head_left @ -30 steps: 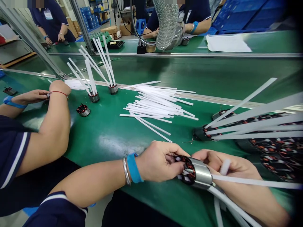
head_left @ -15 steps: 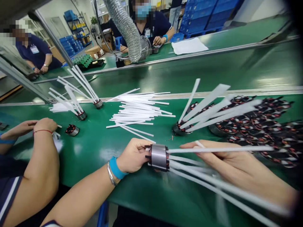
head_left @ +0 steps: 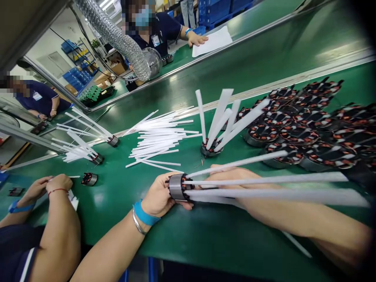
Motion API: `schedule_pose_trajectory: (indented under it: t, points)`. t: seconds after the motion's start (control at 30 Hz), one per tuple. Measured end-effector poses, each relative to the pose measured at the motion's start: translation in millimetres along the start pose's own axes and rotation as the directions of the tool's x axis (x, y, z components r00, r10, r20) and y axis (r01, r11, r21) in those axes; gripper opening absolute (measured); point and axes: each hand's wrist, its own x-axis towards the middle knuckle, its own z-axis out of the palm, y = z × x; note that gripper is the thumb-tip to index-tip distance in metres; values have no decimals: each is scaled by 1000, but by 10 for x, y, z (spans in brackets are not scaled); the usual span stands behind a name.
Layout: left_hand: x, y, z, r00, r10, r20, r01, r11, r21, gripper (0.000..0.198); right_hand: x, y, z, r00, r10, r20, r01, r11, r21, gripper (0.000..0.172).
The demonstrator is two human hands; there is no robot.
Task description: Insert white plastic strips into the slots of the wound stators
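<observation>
Here, gripping a short silver metal cylinder with black-and-copper windings [head_left: 176,187] in the curled left hand [head_left: 157,197], above a smooth green tabletop [head_left: 205,239]. Slanting the left forearm [head_left: 113,243] up from the cylinder's lower left, with a blue wristband [head_left: 145,214] and shiny silver bangle [head_left: 137,220] around the wrist. Bringing the right forearm [head_left: 317,219] in from the cylinder's right, pointing the right hand [head_left: 239,173] toward it, behind long flat white strips [head_left: 279,194] jutting from its right end; impossible to tell whether pinching or loose. Left of the cylinder, see a co-worker's bare hands [head_left: 60,182], close together. Beyond it, to the right, see a strip-filled dark round core [head_left: 212,151] and massed black-and-copper rings [head_left: 299,135]; beyond and slightly left, a loose white strip heap [head_left: 160,137]. Farthest from the cylinder, see another co-worker's flat hand [head_left: 197,38] at a white rectangular sheet [head_left: 217,42].
</observation>
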Motion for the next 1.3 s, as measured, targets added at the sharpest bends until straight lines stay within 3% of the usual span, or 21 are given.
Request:
schedule_pose_trajectory:
  t: [0.1,0.23,0.37,0.47,0.57,0.63,0.8,1.0,1.2,1.3]
  points:
    - [-6,-18,-9,1000,20,16,-20,1000,6,28,38,28,-1,987,51,152,-54,998,13,35]
    - [-10,-47,-27,999,36,33,-35,999,-35,28,50,42,55,975,143,171,-186,944,271,30]
    - [-22,-44,-24,999,43,29,-39,994,-106,35,60,-30,60,983,150,110,-180,915,361,30]
    - [-41,-25,4,998,42,45,-36,991,-127,38,78,-106,-46,988,103,117,-130,959,254,31]
    - [-55,-10,36,998,44,44,-38,993,-115,38,87,-125,-120,979,165,119,-179,976,125,31]
    - [-58,-10,48,998,48,39,-44,995,-92,38,84,-70,-89,970,221,98,-235,955,181,32]
    - [-66,-34,60,997,71,42,-69,997,-33,43,66,146,97,986,146,78,-163,938,306,21]
    - [-84,-58,91,995,86,51,-88,996,28,50,75,129,100,919,373,125,-393,871,295,30]
    - [-53,-174,77,991,130,-41,-123,982,142,43,129,167,159,955,293,48,-295,924,242,25]
    - [-55,-194,77,988,141,-65,-126,973,195,33,137,120,263,942,331,-49,-305,910,279,27]
